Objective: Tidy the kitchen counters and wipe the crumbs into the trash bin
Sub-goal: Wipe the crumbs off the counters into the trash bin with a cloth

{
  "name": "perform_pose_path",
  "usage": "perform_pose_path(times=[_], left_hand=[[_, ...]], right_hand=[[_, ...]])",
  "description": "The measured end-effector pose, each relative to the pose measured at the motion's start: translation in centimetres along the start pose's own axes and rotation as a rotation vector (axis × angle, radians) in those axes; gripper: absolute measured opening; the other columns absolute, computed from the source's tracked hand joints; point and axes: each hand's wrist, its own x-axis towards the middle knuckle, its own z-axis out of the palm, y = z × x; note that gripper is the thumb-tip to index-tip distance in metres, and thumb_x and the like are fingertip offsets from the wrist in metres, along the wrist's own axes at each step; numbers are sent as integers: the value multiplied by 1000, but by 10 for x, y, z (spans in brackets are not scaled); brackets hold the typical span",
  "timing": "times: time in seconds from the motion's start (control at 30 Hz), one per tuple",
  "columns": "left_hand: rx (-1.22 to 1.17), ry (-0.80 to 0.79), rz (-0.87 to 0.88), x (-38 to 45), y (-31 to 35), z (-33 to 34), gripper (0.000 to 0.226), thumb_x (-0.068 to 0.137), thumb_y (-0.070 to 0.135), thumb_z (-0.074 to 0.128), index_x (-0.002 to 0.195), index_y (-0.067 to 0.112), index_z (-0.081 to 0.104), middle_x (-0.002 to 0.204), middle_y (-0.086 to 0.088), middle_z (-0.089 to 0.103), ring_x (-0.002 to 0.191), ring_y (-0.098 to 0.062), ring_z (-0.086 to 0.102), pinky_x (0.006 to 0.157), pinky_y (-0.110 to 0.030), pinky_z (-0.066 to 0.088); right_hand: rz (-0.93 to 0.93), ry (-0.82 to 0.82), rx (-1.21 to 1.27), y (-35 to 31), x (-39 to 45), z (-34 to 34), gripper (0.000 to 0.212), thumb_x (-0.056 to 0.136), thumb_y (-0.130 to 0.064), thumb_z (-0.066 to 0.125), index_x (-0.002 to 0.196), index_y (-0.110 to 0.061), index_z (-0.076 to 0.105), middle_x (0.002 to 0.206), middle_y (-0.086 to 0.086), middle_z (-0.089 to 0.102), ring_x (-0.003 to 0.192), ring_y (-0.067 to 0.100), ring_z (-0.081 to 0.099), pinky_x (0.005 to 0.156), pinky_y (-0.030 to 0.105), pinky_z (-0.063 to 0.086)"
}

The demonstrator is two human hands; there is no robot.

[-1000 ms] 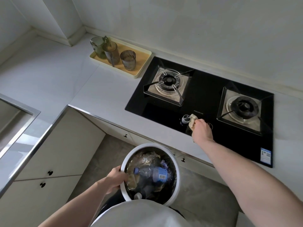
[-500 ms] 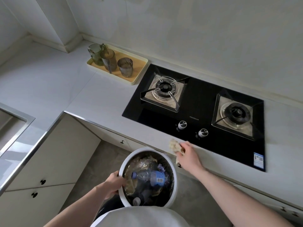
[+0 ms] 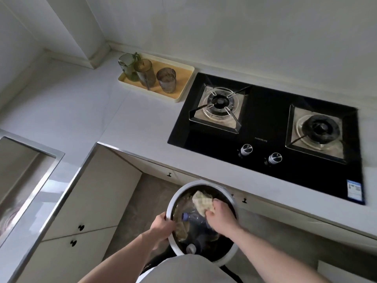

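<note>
shaking the cloth out over the bin

holding the cloth (image 3: 202, 203) bunched in my right hand (image 3: 219, 216), fingers curled round it, i now have it over the open mouth of the trash bin (image 3: 225, 262). a second ago this same hand was up on the black hob (image 3: 265, 127), wiping near the two knobs (image 3: 245, 149); half a second ago it was dragging the cloth across the front strip of the desk (image 3: 130, 123) toward the edge. so the sweep has run off the edge and ended above the bin, which i judge means the crumbs from that stretch are going in, though i can't see any crumbs themselves.

my left hand (image 3: 162, 226) has kept its place, fingers wrapped over the bin's white rim, holding it just below the desk edge. inside the bin lies a plastic bottle (image 3: 193, 218) among crumpled wrappers.

further out, the yellow tray (image 3: 183, 78) with its glass jug (image 3: 126, 66) and tumblers sits by the hob, and the sink (image 3: 26, 166) is off to the left. those parts look untouched, so i reckon more wiping remains.
</note>
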Motion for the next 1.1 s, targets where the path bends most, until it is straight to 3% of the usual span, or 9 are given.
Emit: perform_pose_path(times=[0.07,0.27,0.37,0.5,0.63,0.77,0.83,0.97,1.1], left_hand=[[48,-12,1,6,1,-6,30,68,18,58,95,19,71,83,-9,77,82,-29,76,65,-37,62],[149,-36,45,18,2,-17,24,79,12,57,99,16,69,86,-11,76,76,-26,73,62,-36,61],[202,-72,50,21,5,-10,23,84,5,54,101,13,67,88,-12,74,79,-26,72,63,-34,62],[255,-102,85,17,8,10,24,83,3,51,98,14,67,87,-15,74,76,-29,70,72,-41,61],[301,-132,122,2,14,38,20,85,0,51,92,13,65,85,-15,71,74,-29,67,76,-44,61],[344,-146,152,-9,21,70,23,87,-1,48,93,13,65,82,-14,71,72,-28,68,69,-38,60],[355,-154,158,-12,22,88,28,84,1,48,97,15,68,83,-15,75,76,-30,74,72,-43,64],[363,-133,155,-29,18,137,31,83,2,47,100,17,69,85,-15,77,82,-32,76,74,-46,64],[331,-106,139,-50,8,198,32,80,-1,48,100,13,69,85,-19,76,82,-36,76,73,-51,64]], right_hand=[[-18,-54,69,3,-35,15,10,88,-20,58,95,-24,63,99,-10,63,98,17,64,84,26,49],[280,372,389,25,-92,8,12,89,-15,69,100,-19,67,90,-8,70,77,0,66,64,12,51],[358,498,452,38,-112,-4,12,86,-14,72,96,-19,67,85,-12,67,77,-1,63,69,10,51],[440,602,608,56,-140,-17,29,79,-48,65,97,-25,63,92,-6,71,84,16,71,72,42,61],[521,645,547,70,-175,-34,18,95,-36,63,108,-29,54,99,-9,63,86,5,61,67,17,46],[543,692,557,113,-196,-45,55,80,-61,56,119,-23,61,104,-13,68,95,8,67,86,38,58],[545,725,543,136,-205,-54,51,78,-64,54,114,-28,60,99,-15,67,90,7,67,82,42,60],[505,784,589,171,-228,-86,32,88,-45,62,115,-26,62,99,-15,67,89,5,66,81,42,60],[465,751,523,230,-254,-121,34,86,-52,58,111,-29,60,96,-16,64,87,4,64,76,40,60]])
